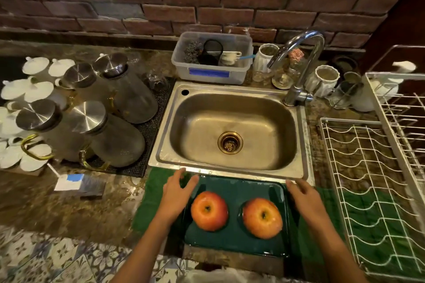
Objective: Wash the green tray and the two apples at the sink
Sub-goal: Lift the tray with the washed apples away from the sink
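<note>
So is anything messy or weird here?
Nothing is broken or tipped. The counter left of the green tray looks wet, with shiny puddles. Both apples sit upright on the tray.

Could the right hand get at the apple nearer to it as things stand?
Probably yes: the right hand hovers open over the green tray's right edge, and the right apple sits uncovered just beside it.

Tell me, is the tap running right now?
Off: no water falls from the faucet spout, and the sink basin holds no pool.
</note>
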Action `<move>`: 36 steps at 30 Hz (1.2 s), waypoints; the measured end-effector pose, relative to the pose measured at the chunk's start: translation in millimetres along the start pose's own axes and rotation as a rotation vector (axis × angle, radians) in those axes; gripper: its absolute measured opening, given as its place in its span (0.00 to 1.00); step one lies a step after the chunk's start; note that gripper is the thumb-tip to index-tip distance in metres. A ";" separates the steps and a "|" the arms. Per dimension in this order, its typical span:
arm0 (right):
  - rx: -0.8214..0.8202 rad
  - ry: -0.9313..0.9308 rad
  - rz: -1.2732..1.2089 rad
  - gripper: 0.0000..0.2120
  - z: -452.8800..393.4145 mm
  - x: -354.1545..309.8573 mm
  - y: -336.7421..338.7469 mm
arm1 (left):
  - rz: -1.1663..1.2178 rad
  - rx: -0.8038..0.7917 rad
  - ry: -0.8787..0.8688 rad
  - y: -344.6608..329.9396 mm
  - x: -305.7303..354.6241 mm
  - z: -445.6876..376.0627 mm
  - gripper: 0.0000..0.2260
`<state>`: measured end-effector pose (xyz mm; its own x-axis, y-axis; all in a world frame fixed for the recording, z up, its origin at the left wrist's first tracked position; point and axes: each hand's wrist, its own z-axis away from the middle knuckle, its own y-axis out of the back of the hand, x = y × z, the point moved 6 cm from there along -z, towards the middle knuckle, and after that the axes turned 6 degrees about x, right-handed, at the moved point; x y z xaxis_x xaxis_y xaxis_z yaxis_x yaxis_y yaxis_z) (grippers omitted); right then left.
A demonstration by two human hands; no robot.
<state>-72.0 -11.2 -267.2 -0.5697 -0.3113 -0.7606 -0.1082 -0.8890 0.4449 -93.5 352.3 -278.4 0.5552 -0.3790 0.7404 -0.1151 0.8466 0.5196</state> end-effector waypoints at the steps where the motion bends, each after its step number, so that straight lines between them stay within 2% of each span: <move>1: -0.019 -0.015 0.003 0.28 5.6 6.4 -2.7 | 0.006 -0.028 0.026 -0.7 -3.2 4.4 0.35; 12: -0.124 -0.121 -0.094 0.44 44.6 33.6 -21.0 | 0.086 -0.169 0.194 -7.3 -21.4 29.2 0.41; 17: -0.144 -0.130 -0.095 0.31 54.7 35.2 -20.0 | 0.157 -0.231 0.199 -8.8 -23.0 39.2 0.44; 21: -0.223 -0.157 -0.143 0.26 59.5 36.6 -23.5 | 0.195 -0.234 0.213 -6.0 -25.0 44.6 0.52; 24: -0.248 -0.146 -0.168 0.22 60.3 35.9 -24.9 | 0.219 -0.228 0.204 -5.2 -23.2 47.8 0.52; 25: -0.247 -0.137 -0.148 0.26 60.1 35.9 -24.5 | 0.226 -0.227 0.206 -5.9 -23.3 47.7 0.51; 27: -0.247 -0.126 -0.127 0.44 57.6 38.0 -24.8 | 0.234 -0.220 0.212 -7.5 -24.1 47.1 0.47; 28: -0.246 -0.120 -0.119 0.49 57.7 37.9 -24.7 | 0.239 -0.214 0.214 -8.3 -24.4 46.9 0.46; 31: -0.212 -0.113 -0.124 0.52 59.2 36.8 -23.5 | 0.254 -0.195 0.218 -9.1 -23.8 47.5 0.45; 36: -0.180 -0.140 -0.150 0.51 60.1 35.0 -22.8 | 0.261 -0.164 0.220 -6.1 -19.7 48.1 0.43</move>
<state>-138.4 18.4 -275.6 -0.6667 -0.1333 -0.7333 -0.0604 -0.9710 0.2314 -143.4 336.6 -275.7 0.6900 -0.0685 0.7205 -0.1528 0.9593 0.2375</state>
